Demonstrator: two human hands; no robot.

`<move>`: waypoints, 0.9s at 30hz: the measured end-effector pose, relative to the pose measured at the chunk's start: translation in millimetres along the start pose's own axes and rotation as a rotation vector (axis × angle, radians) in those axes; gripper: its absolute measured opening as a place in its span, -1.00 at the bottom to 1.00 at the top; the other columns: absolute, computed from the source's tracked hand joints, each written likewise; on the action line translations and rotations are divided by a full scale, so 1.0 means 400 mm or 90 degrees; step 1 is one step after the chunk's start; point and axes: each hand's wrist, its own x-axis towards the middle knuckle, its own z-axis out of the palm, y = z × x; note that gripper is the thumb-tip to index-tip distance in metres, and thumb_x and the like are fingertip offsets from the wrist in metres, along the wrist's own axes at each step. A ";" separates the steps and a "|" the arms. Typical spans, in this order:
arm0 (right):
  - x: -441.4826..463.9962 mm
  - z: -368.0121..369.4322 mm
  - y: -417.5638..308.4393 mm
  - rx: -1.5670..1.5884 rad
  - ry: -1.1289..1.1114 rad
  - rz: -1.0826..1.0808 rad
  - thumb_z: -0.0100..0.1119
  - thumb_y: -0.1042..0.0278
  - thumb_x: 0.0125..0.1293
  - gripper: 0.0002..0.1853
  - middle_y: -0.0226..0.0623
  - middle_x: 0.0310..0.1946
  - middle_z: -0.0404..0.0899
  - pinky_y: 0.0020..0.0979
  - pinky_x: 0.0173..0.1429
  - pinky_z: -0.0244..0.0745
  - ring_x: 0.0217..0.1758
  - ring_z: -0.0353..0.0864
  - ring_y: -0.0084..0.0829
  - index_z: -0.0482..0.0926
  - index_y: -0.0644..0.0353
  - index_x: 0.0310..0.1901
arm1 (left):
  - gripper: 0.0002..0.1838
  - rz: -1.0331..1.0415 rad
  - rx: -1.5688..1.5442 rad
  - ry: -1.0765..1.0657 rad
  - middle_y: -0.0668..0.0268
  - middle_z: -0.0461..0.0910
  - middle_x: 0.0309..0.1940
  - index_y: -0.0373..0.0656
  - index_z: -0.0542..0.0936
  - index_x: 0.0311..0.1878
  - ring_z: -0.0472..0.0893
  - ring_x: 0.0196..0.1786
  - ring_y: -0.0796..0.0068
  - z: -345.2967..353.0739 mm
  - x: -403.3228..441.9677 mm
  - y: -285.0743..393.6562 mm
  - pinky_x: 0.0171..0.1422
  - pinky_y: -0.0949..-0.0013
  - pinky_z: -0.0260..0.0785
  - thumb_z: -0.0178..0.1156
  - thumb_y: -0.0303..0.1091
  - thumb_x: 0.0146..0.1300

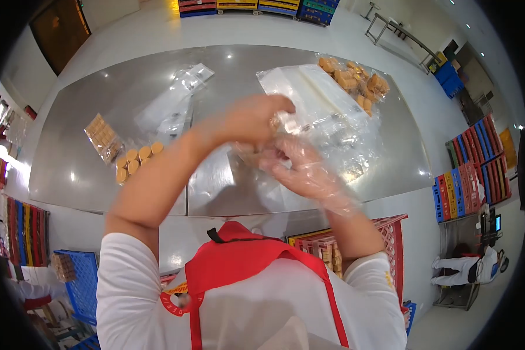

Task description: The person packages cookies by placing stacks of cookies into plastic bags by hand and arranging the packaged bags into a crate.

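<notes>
Over the middle of the steel table (157,198), my two hands meet. My left hand (259,116) is above, its fingers curled and partly blurred, at a crumpled piece of clear plastic (287,123). Just below it, my right hand (300,169) wears a loose clear plastic glove. Its fingers are bent towards the left hand, and what is between them is hard to make out. Beyond and to the right lies a stack of clear plastic bags (312,87). Bagged round tan pieces (356,81) rest at the far right.
On the left are a flat pack of tan pieces (102,137), a cluster of round tan pieces (137,158) and more clear bags (178,93). A red crate (394,251) stands near my right elbow. Crate stacks (464,181) and a person (469,270) are at the right.
</notes>
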 end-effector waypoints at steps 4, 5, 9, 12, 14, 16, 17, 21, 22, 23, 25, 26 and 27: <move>0.124 -0.094 -0.026 -0.205 0.081 -0.184 0.21 0.05 0.38 -0.65 -0.10 -0.35 0.66 -0.26 -0.10 0.53 -0.29 0.61 -0.19 0.68 0.24 -0.20 | -0.22 -0.200 -0.490 0.054 0.11 0.42 0.31 -0.15 0.37 0.41 0.50 0.28 0.21 -0.068 -0.003 -0.086 0.31 0.15 0.37 0.38 -0.24 0.07; 0.145 -0.130 -0.038 -0.157 0.050 -0.142 0.22 0.04 0.37 -0.64 -0.14 -0.39 0.65 -0.27 -0.13 0.52 -0.35 0.59 -0.23 0.68 0.24 -0.25 | -0.16 -0.198 -0.611 0.115 0.12 0.41 0.31 -0.13 0.33 0.44 0.51 0.26 0.21 -0.075 -0.017 -0.102 0.30 0.17 0.37 0.40 -0.17 0.08; 0.214 -0.301 -0.129 0.033 -0.079 0.008 0.25 -0.02 0.34 -0.59 -0.32 -0.52 0.57 -0.36 -0.26 0.43 -0.49 0.49 -0.42 0.63 0.22 -0.42 | 0.14 0.079 -0.879 0.254 0.16 0.30 0.37 -0.08 0.09 0.56 0.48 0.27 0.21 0.082 -0.121 -0.176 0.33 0.21 0.36 0.48 0.08 -0.02; 0.252 -0.360 -0.143 0.105 -0.096 0.018 0.25 -0.15 0.31 -0.56 -0.33 -0.50 0.59 -0.30 -0.22 0.46 -0.41 0.54 -0.41 0.68 0.14 -0.31 | 0.29 0.106 -0.805 0.170 0.10 0.24 0.42 -0.10 -0.04 0.59 0.31 0.43 0.20 0.178 -0.187 -0.121 0.47 0.11 0.22 0.52 0.14 -0.12; 0.270 -0.368 -0.156 0.066 -0.043 -0.002 0.28 -0.21 0.28 -0.53 -0.33 -0.48 0.60 -0.28 -0.22 0.48 -0.40 0.54 -0.41 0.72 0.12 -0.26 | 0.21 0.071 -0.889 0.140 0.08 0.29 0.39 -0.16 0.04 0.56 0.36 0.41 0.19 0.171 -0.204 -0.036 0.47 0.10 0.24 0.51 0.04 -0.09; 0.288 -0.357 -0.177 -0.040 0.048 -0.019 0.32 -0.21 0.24 -0.51 -0.35 -0.50 0.57 -0.34 -0.28 0.45 -0.46 0.49 -0.49 0.71 0.15 -0.30 | 0.11 0.037 -0.982 0.113 0.07 0.37 0.33 -0.21 0.12 0.52 0.43 0.35 0.18 0.149 -0.221 0.008 0.43 0.11 0.30 0.49 -0.05 -0.07; 0.291 -0.349 -0.173 0.065 0.086 -0.066 0.34 -0.24 0.21 -0.47 -0.33 -0.51 0.56 -0.40 -0.35 0.41 -0.50 0.46 -0.52 0.70 0.19 -0.38 | 0.06 0.023 -1.034 0.103 0.06 0.42 0.28 -0.24 0.17 0.49 0.48 0.31 0.18 0.141 -0.229 0.018 0.40 0.12 0.35 0.47 -0.09 -0.06; 0.298 -0.425 -0.135 0.247 -0.075 -0.013 0.51 -0.03 0.10 -0.58 -0.23 -0.37 0.68 -0.40 -0.35 0.43 -0.41 0.58 -0.44 0.73 0.24 -0.37 | -0.19 0.062 -1.253 0.015 0.10 0.58 0.11 -0.31 0.35 0.35 0.64 0.09 0.17 0.163 -0.245 -0.021 0.19 0.14 0.54 0.38 -0.18 0.04; 0.293 -0.438 -0.110 0.317 -0.173 -0.044 0.51 0.04 0.10 -0.63 -0.22 -0.35 0.68 -0.40 -0.29 0.46 -0.37 0.60 -0.43 0.73 0.24 -0.38 | -0.21 0.077 -1.307 -0.017 0.10 0.59 0.10 -0.31 0.36 0.34 0.65 0.08 0.17 0.168 -0.246 -0.025 0.17 0.13 0.56 0.36 -0.18 0.05; 0.291 -0.439 -0.082 0.385 -0.273 -0.073 0.50 0.11 0.10 -0.68 -0.21 -0.34 0.69 -0.39 -0.24 0.49 -0.33 0.61 -0.41 0.73 0.25 -0.39 | -0.18 0.117 -1.319 -0.042 0.10 0.57 0.13 -0.30 0.33 0.37 0.63 0.11 0.19 0.170 -0.247 -0.029 0.20 0.13 0.53 0.37 -0.17 0.05; 0.291 -0.422 -0.070 0.449 -0.378 -0.136 0.49 0.22 0.10 -0.75 -0.18 -0.31 0.70 -0.38 -0.10 0.52 -0.23 0.64 -0.36 0.74 0.27 -0.41 | -0.13 0.202 -1.341 -0.096 0.11 0.53 0.18 -0.27 0.28 0.42 0.59 0.18 0.22 0.165 -0.240 -0.021 0.26 0.13 0.49 0.37 -0.15 0.05; 0.280 -0.407 -0.066 0.448 -0.382 -0.170 0.47 0.26 0.10 -0.78 -0.17 -0.29 0.71 -0.36 -0.02 0.52 -0.16 0.66 -0.32 0.74 0.28 -0.41 | -0.09 0.164 -1.209 0.025 0.11 0.49 0.22 -0.24 0.24 0.45 0.56 0.22 0.23 0.165 -0.239 -0.009 0.29 0.14 0.45 0.38 -0.15 0.05; 0.275 -0.397 -0.061 0.448 -0.385 -0.203 0.45 0.30 0.10 -0.80 -0.15 -0.27 0.72 -0.35 0.07 0.52 -0.10 0.67 -0.29 0.74 0.29 -0.41 | -0.05 0.125 -1.071 0.136 0.11 0.45 0.26 -0.21 0.19 0.48 0.53 0.25 0.25 0.143 -0.243 0.044 0.32 0.15 0.41 0.39 -0.15 0.04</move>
